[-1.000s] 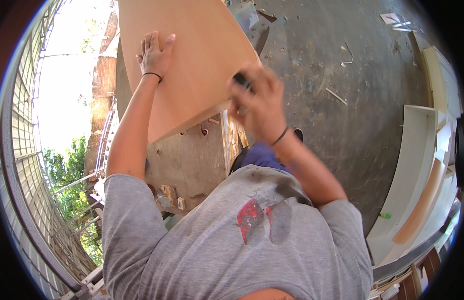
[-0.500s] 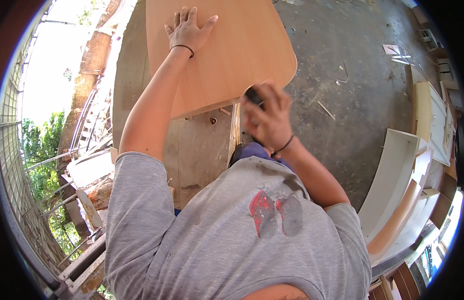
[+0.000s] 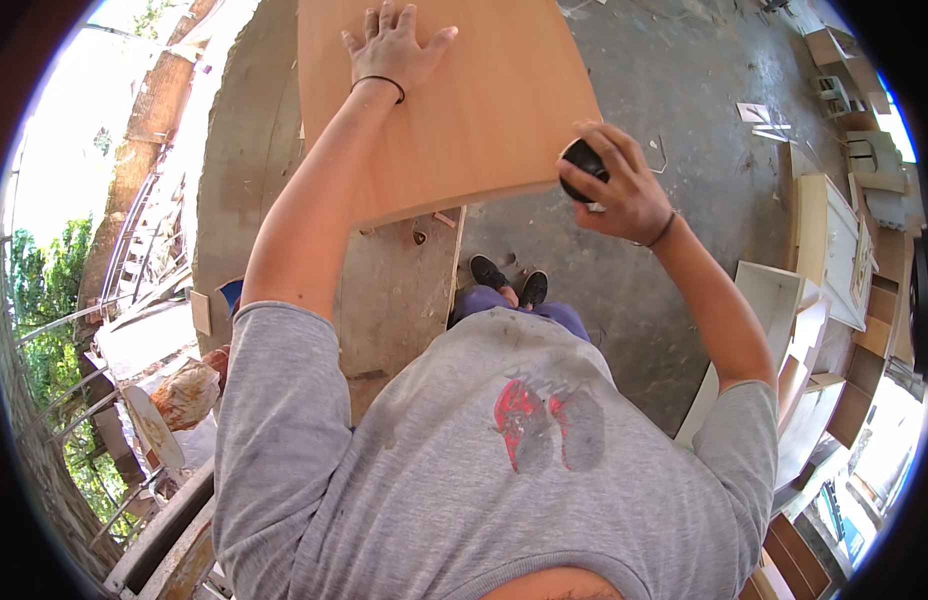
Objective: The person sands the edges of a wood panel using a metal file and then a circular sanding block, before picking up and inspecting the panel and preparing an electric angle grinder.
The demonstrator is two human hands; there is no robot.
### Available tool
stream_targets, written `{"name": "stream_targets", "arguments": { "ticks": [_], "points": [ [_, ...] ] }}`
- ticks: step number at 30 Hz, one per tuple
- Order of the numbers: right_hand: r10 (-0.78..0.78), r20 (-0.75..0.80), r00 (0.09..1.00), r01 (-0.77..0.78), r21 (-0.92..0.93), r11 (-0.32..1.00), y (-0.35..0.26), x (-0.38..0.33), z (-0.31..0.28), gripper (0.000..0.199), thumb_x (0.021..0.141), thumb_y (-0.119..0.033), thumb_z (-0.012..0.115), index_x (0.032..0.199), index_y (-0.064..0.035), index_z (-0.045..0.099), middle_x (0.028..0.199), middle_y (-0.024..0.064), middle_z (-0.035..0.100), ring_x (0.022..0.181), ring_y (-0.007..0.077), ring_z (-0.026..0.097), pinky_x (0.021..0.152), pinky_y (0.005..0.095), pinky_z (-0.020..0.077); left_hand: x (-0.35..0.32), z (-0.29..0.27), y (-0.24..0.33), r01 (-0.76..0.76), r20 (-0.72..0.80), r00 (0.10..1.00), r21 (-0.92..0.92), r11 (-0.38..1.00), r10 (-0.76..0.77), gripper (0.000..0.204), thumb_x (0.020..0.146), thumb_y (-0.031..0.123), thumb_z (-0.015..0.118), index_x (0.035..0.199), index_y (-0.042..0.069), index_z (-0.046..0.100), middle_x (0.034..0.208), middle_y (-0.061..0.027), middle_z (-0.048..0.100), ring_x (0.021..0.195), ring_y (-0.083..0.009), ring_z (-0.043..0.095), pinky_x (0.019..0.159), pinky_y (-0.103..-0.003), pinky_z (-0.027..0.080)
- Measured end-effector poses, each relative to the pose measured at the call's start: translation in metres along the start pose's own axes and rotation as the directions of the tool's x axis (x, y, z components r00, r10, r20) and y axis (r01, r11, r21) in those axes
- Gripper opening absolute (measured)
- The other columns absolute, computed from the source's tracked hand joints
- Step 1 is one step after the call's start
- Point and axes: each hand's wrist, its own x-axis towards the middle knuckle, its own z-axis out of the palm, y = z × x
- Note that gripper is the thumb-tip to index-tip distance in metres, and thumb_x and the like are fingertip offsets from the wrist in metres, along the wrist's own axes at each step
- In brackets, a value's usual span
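Two hands work one tan wooden board [image 3: 484,110], which lies on a rough grey surface [image 3: 394,300]. Left hand [image 3: 394,45] presses flat, fingers spread, gripping nothing. Right hand [image 3: 619,185] has its grip closed round a small black rounded tool [image 3: 582,165] at the board's near right corner (its face looks smooth; remaining work is unclear).

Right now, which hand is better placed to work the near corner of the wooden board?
The right hand, probably: it grips a small black tool right at the wooden board's near right corner. The left hand lies flat with fingers spread on the far part, bracing it.
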Motion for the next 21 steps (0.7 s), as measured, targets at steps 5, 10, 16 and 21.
{"name": "stream_targets", "arguments": {
  "ticks": [5,10,16,21],
  "points": [
    [-0.166,0.042,0.985,0.164,0.060,0.985,-0.044,0.048,0.035,0.050,0.061,-0.019,0.071,0.110,-0.0187,0.063,0.131,0.0147,0.046,0.122,0.0340,0.044,0.098,0.0455,0.0416,-0.004,0.004,-0.012,-0.020,-0.022,1.000,-0.028,0.999,0.019,0.080,0.087,0.061,0.045,0.144,0.005,0.036,0.154,-0.0154,0.026,0.144,-0.0321,0.016,0.116,-0.053,0.007],
    [-0.153,0.107,0.982,0.158,-0.041,0.987,0.005,-0.001,0.007,0.055,0.059,-0.022,0.072,0.113,-0.0198,0.060,0.130,0.0143,0.046,0.122,0.0337,0.043,0.098,0.0470,0.0408,-0.005,0.002,-0.003,-0.028,0.002,1.000,0.007,1.000,0.028,0.081,0.087,0.063,0.045,0.145,0.007,0.034,0.154,-0.0156,0.024,0.144,-0.0316,0.016,0.116,-0.053,0.007],
    [-0.247,0.151,0.957,0.230,0.121,0.966,-0.052,0.054,0.040,0.059,0.060,-0.029,0.073,0.116,-0.0196,0.059,0.132,0.0158,0.045,0.125,0.0347,0.040,0.101,0.0481,0.0367,-0.016,0.009,-0.015,0.020,0.086,0.996,-0.024,1.000,-0.018,0.084,0.086,0.066,0.044,0.147,0.010,0.031,0.157,-0.0151,0.015,0.147,-0.0302,0.006,0.116,-0.055,0.004],
    [-0.276,0.048,0.960,0.259,0.221,0.940,-0.078,0.083,0.036,0.060,0.061,-0.026,0.073,0.119,-0.0192,0.059,0.130,0.0169,0.047,0.124,0.0357,0.041,0.102,0.0488,0.0364,0.004,0.026,-0.015,-0.097,-0.105,0.989,0.031,0.995,0.100,0.082,0.086,0.068,0.045,0.145,0.012,0.036,0.155,-0.0110,0.025,0.145,-0.0278,0.017,0.116,-0.055,0.009]
  ]
}}
